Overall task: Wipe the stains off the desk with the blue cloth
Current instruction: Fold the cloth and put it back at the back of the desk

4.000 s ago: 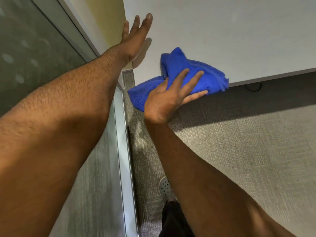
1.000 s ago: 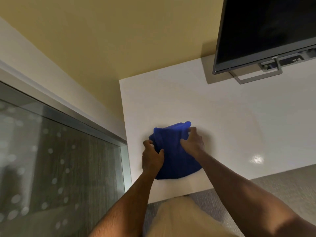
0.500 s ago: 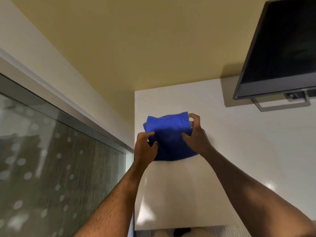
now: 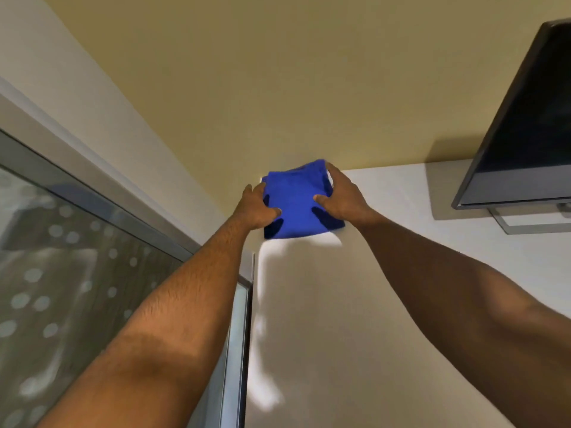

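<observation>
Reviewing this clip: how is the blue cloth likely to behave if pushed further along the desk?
The blue cloth is folded into a thick pad with soft rounded edges, so it probably bunches unless pinned. The left hand and right hand press its two sides, likely keeping it flat. The desk looks glossy, so it should slide easily.

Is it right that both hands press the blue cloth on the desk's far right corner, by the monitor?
Not quite. The head view shows both hands, left hand and right hand, on the cloth at the desk's far left corner, against the wall. The monitor stands well off to the right.
</observation>
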### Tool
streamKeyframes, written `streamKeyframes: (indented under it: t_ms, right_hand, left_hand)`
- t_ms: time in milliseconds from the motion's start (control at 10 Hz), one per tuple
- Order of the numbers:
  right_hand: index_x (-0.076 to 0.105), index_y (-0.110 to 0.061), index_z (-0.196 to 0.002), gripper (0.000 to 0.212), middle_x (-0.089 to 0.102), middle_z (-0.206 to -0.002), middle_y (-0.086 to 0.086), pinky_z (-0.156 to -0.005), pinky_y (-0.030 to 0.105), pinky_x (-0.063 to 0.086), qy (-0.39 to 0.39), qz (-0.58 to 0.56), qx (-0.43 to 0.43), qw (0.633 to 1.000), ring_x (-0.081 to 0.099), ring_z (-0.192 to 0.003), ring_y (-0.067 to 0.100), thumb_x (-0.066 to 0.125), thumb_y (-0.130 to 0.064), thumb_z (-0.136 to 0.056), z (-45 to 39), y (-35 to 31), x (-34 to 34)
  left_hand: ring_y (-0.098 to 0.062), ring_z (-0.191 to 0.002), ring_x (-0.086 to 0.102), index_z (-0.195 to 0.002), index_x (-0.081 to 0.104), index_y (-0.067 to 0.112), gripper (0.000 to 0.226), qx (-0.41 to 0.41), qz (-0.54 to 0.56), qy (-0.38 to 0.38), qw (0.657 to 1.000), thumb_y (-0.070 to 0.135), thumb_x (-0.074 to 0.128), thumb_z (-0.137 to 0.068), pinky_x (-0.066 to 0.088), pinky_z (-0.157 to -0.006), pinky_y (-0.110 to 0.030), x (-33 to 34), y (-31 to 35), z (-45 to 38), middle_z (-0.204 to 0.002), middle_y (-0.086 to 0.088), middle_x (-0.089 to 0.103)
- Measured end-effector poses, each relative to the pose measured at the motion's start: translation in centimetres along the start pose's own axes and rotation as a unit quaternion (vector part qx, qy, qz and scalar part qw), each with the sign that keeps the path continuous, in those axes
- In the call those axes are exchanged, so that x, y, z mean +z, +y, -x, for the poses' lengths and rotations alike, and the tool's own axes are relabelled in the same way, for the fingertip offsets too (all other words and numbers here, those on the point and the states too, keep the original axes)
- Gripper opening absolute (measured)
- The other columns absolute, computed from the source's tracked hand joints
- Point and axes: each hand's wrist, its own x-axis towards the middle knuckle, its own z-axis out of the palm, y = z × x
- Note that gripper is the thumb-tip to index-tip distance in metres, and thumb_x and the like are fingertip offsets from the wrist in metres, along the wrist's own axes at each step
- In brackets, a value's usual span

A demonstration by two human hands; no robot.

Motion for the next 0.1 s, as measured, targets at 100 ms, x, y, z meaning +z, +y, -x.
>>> streamKeyframes:
  t_ms: [100]
  right_hand:
    - [0.020, -0.021, -0.150, 0.079, 0.033, -0.155, 0.005, -0.107, 0.035, 0.034, -0.003, 0.028, 0.001, 1.000, 0.038, -0.137, 0.026, 0.065, -0.029, -0.086, 1.75, 1.16, 1.09]
  left_hand:
    - [-0.029, -0.144, 0.027, -0.149, 0.025, 0.014, 0.081, 0.014, -0.037, -0.013, 0.999, 0.030, 0.068, -0.082, 0.027, -0.114, -0.035, 1.80, -1.75, 1.54, -0.160, -0.014, 0.014]
